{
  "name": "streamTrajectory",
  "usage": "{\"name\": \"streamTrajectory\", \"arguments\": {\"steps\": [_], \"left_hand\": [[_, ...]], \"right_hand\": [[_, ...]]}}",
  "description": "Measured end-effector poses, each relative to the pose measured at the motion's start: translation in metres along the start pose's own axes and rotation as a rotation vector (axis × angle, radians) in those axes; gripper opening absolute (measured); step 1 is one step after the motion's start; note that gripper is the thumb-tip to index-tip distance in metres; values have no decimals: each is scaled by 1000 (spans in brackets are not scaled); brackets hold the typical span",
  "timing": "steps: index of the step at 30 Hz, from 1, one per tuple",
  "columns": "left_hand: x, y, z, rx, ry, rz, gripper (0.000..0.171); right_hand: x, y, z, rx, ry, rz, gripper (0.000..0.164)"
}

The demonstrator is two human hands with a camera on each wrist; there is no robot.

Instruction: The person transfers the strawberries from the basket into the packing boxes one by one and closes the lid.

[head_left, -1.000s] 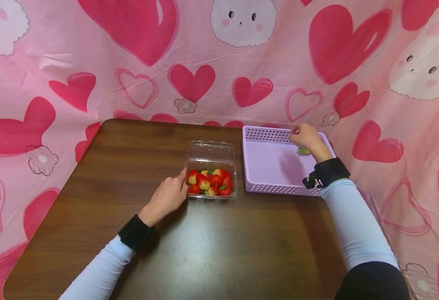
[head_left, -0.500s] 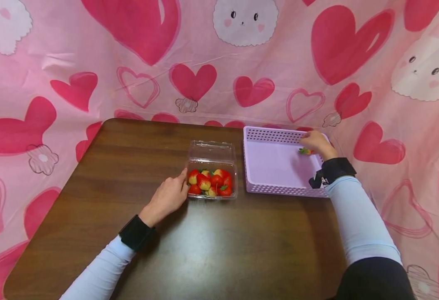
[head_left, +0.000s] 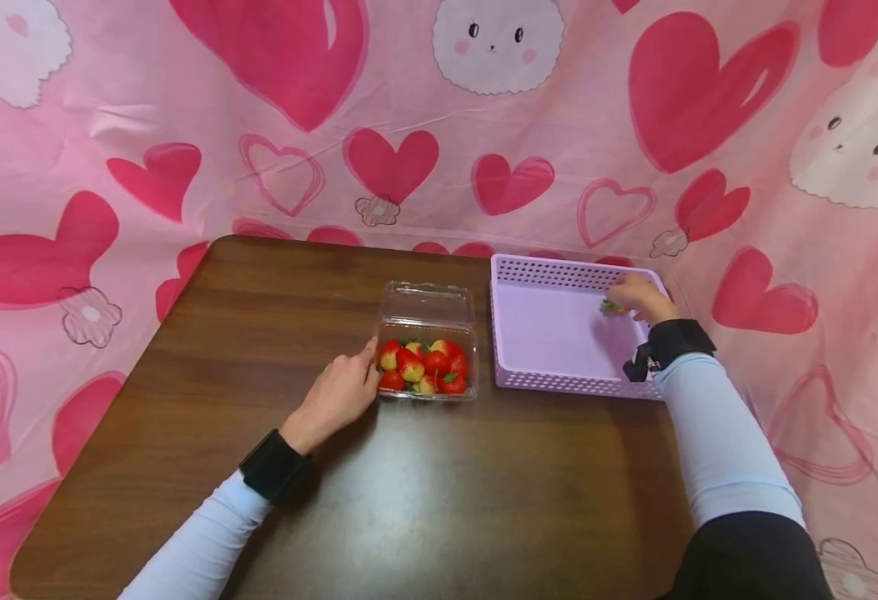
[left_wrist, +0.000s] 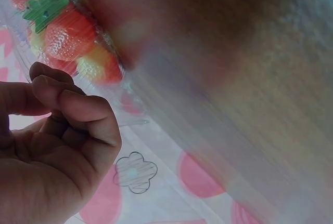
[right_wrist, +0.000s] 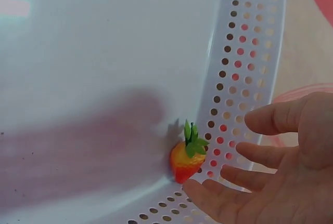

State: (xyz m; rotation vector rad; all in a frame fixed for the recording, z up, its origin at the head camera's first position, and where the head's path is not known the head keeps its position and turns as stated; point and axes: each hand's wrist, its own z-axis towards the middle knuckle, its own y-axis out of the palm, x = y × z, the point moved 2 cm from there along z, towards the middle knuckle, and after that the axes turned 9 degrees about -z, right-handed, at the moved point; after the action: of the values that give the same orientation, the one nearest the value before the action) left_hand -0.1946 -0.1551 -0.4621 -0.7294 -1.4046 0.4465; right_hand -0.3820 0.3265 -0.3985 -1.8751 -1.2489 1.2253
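Note:
My left hand (head_left: 336, 396) grips the left edge of a clear plastic clamshell box (head_left: 426, 308), its fingers curled in the left wrist view. Several red and yellowish strawberries (head_left: 411, 365) lie inside the box, whose lid stands open toward the back. To the right, my right hand (head_left: 639, 297) is over the far right corner of a lilac basket (head_left: 544, 333). One strawberry (right_wrist: 187, 159) with green leaves rests in that corner. In the right wrist view my spread, relaxed fingers (right_wrist: 250, 177) hold nothing; one fingertip is close to the strawberry, and whether they touch is unclear.
Both containers stand side by side on a dark wooden table (head_left: 439, 500) with a narrow gap between them. The basket has perforated low walls. A pink heart-patterned sheet (head_left: 401, 75) hangs behind and along the sides.
My right hand has moved right and lower into the basket's far corner, beside the strawberry lying there. The left hand stays at the box; the view shifts slightly.

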Motion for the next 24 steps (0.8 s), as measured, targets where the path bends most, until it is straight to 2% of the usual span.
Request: {"name": "streamTrajectory", "arguments": {"steps": [8,18,24], "left_hand": [[1,0,1,3,4,5,59],[-2,0,1,4,-6,9,59],[-1,1,0,10,1,10,58]], "right_hand": [[3,-1,-2,-96,41,124,69],[5,-1,0,-152,30,103,68],[11,1,8,-182,18,89,63]]}}
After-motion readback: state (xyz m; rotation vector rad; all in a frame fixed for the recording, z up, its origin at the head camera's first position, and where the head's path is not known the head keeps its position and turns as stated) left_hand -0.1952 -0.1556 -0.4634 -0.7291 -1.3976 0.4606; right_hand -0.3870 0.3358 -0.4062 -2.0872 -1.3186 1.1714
